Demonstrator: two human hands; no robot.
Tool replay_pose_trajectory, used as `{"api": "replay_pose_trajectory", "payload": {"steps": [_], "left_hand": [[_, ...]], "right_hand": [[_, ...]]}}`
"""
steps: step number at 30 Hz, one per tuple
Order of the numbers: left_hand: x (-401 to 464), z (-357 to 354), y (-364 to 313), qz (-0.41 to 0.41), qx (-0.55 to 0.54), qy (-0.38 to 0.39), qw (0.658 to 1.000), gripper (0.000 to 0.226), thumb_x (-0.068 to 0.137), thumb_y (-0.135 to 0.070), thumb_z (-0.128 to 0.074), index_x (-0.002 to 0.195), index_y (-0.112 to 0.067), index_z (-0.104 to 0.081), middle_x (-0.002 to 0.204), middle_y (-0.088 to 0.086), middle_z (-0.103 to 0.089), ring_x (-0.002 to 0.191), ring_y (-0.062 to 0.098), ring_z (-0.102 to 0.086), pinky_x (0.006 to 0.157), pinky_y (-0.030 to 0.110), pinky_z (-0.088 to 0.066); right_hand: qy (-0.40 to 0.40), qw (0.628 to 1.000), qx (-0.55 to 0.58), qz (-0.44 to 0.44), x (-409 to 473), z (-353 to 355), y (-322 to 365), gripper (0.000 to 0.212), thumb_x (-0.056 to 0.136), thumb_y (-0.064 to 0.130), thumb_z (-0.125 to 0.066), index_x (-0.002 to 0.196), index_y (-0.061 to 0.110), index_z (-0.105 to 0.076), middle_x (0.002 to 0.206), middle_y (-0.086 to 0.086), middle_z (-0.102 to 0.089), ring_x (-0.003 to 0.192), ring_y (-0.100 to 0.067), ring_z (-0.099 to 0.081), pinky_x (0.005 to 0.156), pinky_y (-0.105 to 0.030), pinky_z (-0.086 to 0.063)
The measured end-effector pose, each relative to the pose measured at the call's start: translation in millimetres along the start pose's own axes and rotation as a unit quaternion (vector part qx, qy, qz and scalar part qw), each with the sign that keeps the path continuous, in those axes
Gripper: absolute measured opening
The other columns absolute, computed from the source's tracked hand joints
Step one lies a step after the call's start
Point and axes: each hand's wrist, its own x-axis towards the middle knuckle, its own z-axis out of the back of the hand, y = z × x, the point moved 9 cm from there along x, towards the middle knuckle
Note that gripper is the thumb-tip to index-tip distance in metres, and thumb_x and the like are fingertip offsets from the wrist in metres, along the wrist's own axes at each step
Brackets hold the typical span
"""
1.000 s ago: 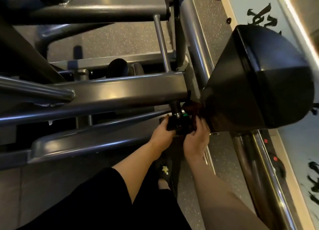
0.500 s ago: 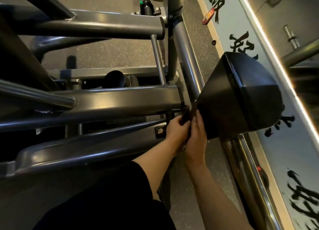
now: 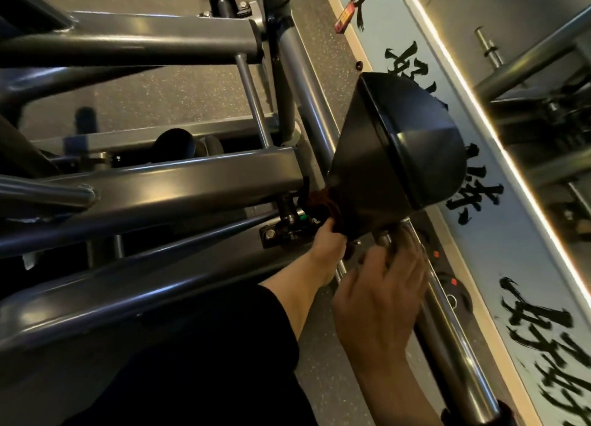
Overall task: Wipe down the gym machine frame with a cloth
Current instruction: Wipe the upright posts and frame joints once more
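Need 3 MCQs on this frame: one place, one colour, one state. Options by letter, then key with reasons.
1. Where is the cloth?
A. on the floor
B. between the beam end and the black pad
C. draped over the chrome bar

2. What colour is the cloth?
A. white
B. bright blue
C. dark reddish-brown

3. What is the right hand doing?
A. gripping the cloth
B. open, fingers spread, holding nothing
C. clenched in a fist

Key: 1 B, it is bunched in that gap, held by the left hand. 2 C, it shows dark reddish-brown there. 3 B, its fingers are spread by the chrome bar and hold nothing.
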Motion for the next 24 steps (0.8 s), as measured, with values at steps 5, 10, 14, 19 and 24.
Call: {"api": "replay_pose_trajectory", "payload": {"steps": [5, 10, 14, 19, 24], "left_hand": [[-54, 1, -6, -0.015, 0.024, 0.015, 0.999, 0.041, 0.094, 0.004, -0.038, 0.129, -0.011, -0.054, 0.122, 0.009, -0.061, 0.117, 0.024, -0.056, 0.103, 0.045, -0.044], [-136, -9, -28, -0.056, -0.024, 0.055, 0.997, 0.03, 0.099, -0.016, -0.039, 0.115, -0.022, -0.064, 0.106, 0.003, -0.07, 0.098, 0.017, -0.068, 0.078, 0.029, -0.053], [-171, -34, -55, -0.056, -0.003, 0.127, 0.99, 0.027, 0.1, -0.036, -0.039, 0.112, -0.028, -0.062, 0.105, -0.002, -0.069, 0.095, 0.013, -0.068, 0.077, 0.026, -0.054], [-169, -27, -105, -0.211, 0.134, 0.015, 0.968, 0.012, 0.1, -0.029, -0.047, 0.107, -0.022, -0.055, 0.123, -0.003, -0.043, 0.107, 0.007, -0.051, 0.09, 0.024, -0.05], [-175, -26, -144, -0.379, 0.335, -0.048, 0.861, 0.06, 0.097, -0.01, -0.049, 0.151, -0.028, -0.026, 0.156, -0.012, -0.018, 0.142, 0.003, -0.016, 0.118, 0.029, -0.019]], "right_hand": [[0.037, 0.993, 0.107, 0.015, -6, 5, -7, 0.023, 0.081, 0.002, -0.066, 0.102, 0.009, -0.059, 0.129, -0.012, -0.046, 0.122, -0.03, -0.046, 0.092, -0.054, -0.05], [0.076, 0.964, 0.249, -0.061, -11, 24, -2, 0.054, 0.093, 0.043, -0.042, 0.145, 0.035, -0.034, 0.15, 0.003, -0.033, 0.133, -0.006, -0.032, 0.1, -0.012, -0.026], [0.074, 0.855, 0.478, -0.186, -7, 44, -5, 0.041, 0.093, 0.047, -0.051, 0.134, 0.043, -0.043, 0.138, 0.015, -0.046, 0.12, 0.014, -0.044, 0.095, -0.007, -0.04], [-0.006, 0.78, 0.549, -0.301, 10, 73, -35, 0.029, 0.087, 0.007, -0.065, 0.1, 0.032, -0.064, 0.094, 0.022, -0.068, 0.1, 0.004, -0.061, 0.092, -0.033, -0.051], [0.081, 0.832, 0.482, -0.262, 23, 49, -30, 0.054, 0.101, 0.038, -0.042, 0.151, 0.034, -0.023, 0.146, -0.001, -0.04, 0.129, -0.024, -0.046, 0.103, -0.05, -0.046]]}}
